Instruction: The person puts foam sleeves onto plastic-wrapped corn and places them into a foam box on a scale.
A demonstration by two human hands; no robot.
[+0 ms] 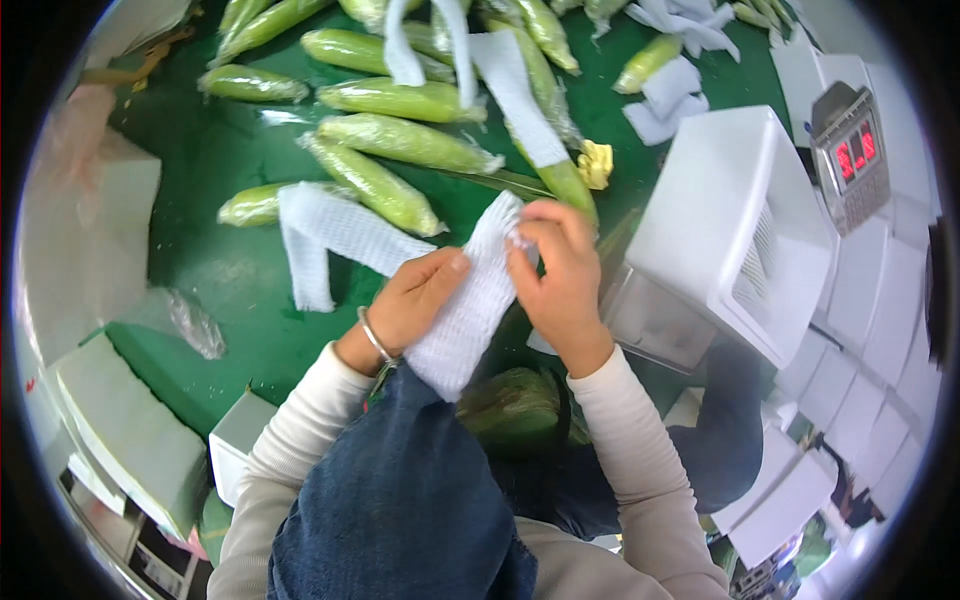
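Note:
A white foam net sleeve [461, 330] lies slantwise between my hands, above my denim-covered lap. My left hand [409, 304], with a bangle at the wrist, grips its left side with the thumb on top. At the sleeve's upper end, the fingers of my right hand [559, 277] pinch the edge. Whether anything is inside the sleeve cannot be seen. Just beyond my left hand, another folded foam net sleeve [349, 232] rests on the green table [247, 292]. Several long green ears, apparently corn in husk wrapped in clear film, lie farther back, among them one ear [375, 184].
A white foam box [690, 210] stands tilted at right, beside a scale with a red display [847, 161]. More foam sleeves [667, 97] lie at the back right. Foam boxes [90, 232] stand at left, near crumpled plastic film [196, 326]. Leafy husks [517, 412] are below my hands.

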